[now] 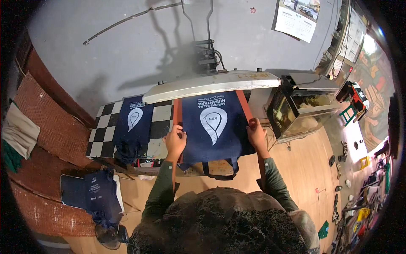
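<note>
Navy tote bag (213, 127) pinned flat by left hand (174, 142) and right hand (256, 132) could crease if either palm slides.

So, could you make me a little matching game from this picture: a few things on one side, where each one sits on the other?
Things:
1. navy tote bag
2. second navy bag
3. wall calendar
4. stack of navy bags

Places:
A. upper right, on the grey wall
B. lower left, on a chair
C. on the checkered board
D. on the press bed, under both hands

Pairs: 1-D, 2-C, 3-A, 4-B
</note>
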`<action>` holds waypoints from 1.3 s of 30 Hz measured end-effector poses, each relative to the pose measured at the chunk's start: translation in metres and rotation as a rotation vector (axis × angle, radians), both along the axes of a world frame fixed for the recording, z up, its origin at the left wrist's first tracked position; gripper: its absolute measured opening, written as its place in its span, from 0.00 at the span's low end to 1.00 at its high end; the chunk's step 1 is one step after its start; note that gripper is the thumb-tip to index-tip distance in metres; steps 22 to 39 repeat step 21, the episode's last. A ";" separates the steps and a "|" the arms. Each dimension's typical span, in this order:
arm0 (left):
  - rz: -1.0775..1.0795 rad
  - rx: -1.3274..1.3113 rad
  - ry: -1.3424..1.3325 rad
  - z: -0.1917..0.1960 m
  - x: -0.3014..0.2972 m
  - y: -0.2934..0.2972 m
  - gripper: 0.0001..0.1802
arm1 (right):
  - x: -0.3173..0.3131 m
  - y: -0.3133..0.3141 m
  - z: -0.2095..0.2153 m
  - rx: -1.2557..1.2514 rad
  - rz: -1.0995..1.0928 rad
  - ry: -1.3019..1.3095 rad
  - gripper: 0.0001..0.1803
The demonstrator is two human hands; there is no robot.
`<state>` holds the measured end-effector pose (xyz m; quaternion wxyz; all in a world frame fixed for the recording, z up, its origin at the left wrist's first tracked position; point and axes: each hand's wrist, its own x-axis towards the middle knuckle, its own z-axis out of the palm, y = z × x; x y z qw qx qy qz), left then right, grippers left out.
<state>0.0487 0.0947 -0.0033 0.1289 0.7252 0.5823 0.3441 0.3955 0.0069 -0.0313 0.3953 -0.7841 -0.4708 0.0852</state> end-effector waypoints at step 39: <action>-0.251 -0.050 -0.075 0.002 -0.048 -0.088 0.10 | -0.026 -0.085 -0.013 0.142 0.072 0.065 0.10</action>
